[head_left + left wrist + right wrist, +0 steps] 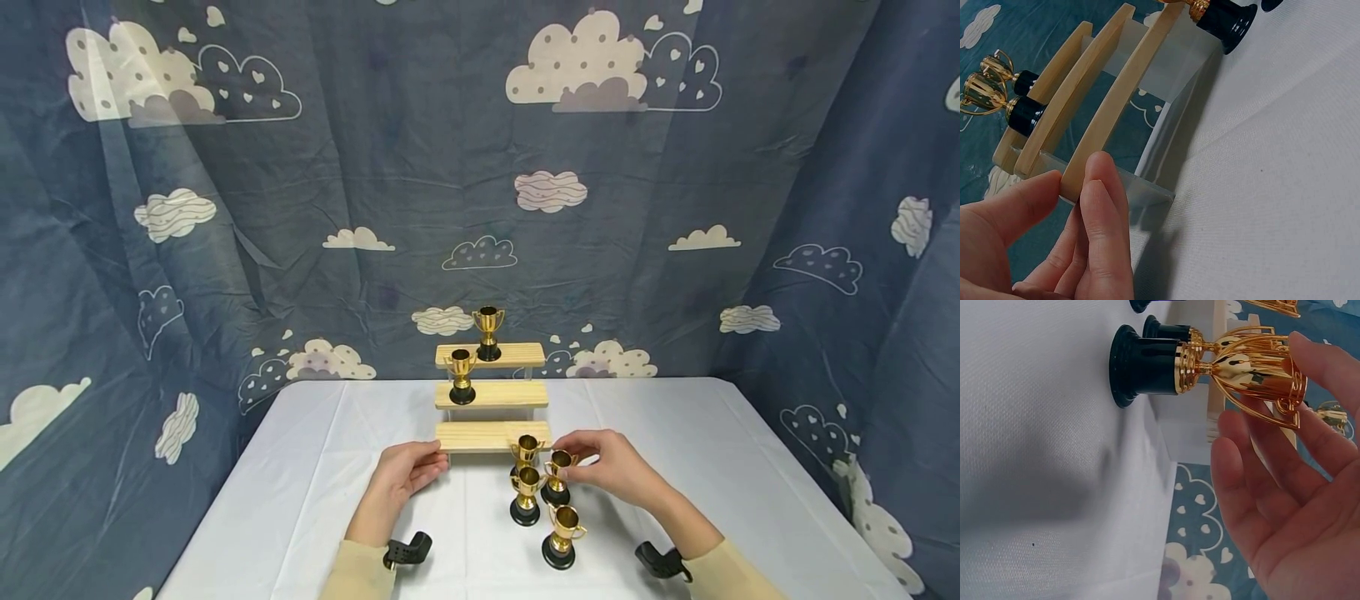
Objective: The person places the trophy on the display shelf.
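My left hand (408,472) pinches the left end of the lowest wooden step (480,437) of a three-tier display stand, thumb on one side and fingers on the other. At the stand's right end my right hand (611,467) holds a small gold trophy cup (558,468) by its bowl, with thumb and fingers on either side. Its black base (1147,365) is low by the white cloth; contact cannot be told. Close by are more trophy cups, one (527,450) at the lowest step's front, another (527,492) before it and one (564,533) nearest me, tilted in view.
One trophy cup (488,332) stands on the top step (450,357), right of its left end. Another (461,375) is on the middle step (510,394), towards the left. A white cloth (300,500) covers the table, with cloud-print curtains (420,167) behind and beside it.
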`<action>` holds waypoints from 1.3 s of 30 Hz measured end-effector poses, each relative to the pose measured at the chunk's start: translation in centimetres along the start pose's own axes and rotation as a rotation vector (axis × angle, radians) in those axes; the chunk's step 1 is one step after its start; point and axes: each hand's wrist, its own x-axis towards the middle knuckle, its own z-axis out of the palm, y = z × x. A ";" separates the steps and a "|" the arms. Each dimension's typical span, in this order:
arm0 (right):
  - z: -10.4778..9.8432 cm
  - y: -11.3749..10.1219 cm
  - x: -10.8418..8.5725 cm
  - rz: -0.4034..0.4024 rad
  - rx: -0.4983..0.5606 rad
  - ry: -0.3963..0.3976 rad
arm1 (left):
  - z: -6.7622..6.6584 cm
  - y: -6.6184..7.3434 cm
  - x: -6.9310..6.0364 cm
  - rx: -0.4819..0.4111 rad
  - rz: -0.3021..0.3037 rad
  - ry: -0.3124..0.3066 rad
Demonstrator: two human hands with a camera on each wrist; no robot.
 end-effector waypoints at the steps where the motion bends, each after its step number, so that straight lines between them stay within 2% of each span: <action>1: 0.0 0.0 0.0 0.003 0.001 0.000 | 0.0 -0.1 0.0 0.005 0.004 -0.002; 16: 0.3 0.4 0.0 0.042 0.002 0.021 | -0.1 -0.2 0.1 -0.003 0.011 -0.004; 32: -0.5 -0.2 -0.2 -0.005 -0.023 0.043 | 0.1 0.1 0.1 -0.007 -0.003 0.007; 39: -1.1 -0.6 -0.4 0.022 -0.027 0.047 | 0.0 0.0 0.1 -0.014 0.006 -0.001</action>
